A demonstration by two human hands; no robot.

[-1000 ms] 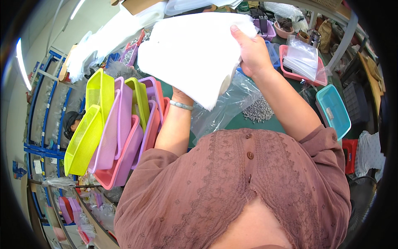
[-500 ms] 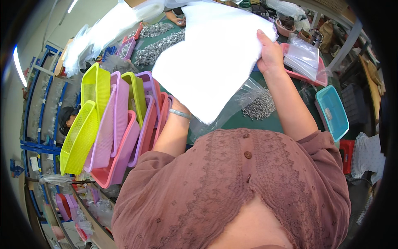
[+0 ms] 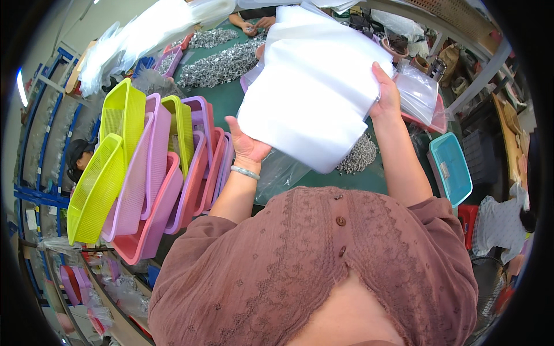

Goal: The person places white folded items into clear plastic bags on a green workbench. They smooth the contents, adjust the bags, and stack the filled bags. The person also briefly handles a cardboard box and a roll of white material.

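A loose stack of white, glossy plastic sheets (image 3: 314,95) is held up over the green table, tilted. My right hand (image 3: 385,92) grips its right edge, thumb on top and fingers behind it. At the lower left edge my left hand (image 3: 249,145) supports the stack; its thumb stands out apart from the sheets, while its fingertips are hidden beneath. A pale bangle circles the left wrist. Under the stack lie a clear plastic bag (image 3: 283,176) and a pile of small grey metal parts (image 3: 359,154), both partly covered.
Yellow, purple and pink baskets (image 3: 150,173) stand nested at the left. Long heaps of metal parts (image 3: 222,66) lie across the table, near another person's hands (image 3: 252,26). At the right are a pink tray of clear bags (image 3: 418,86) and a blue basket (image 3: 451,167).
The sheets have shifted right and tilted differently. My left hand has come out from under them, its thumb now showing. My right hand has moved slightly right and down with the edge.
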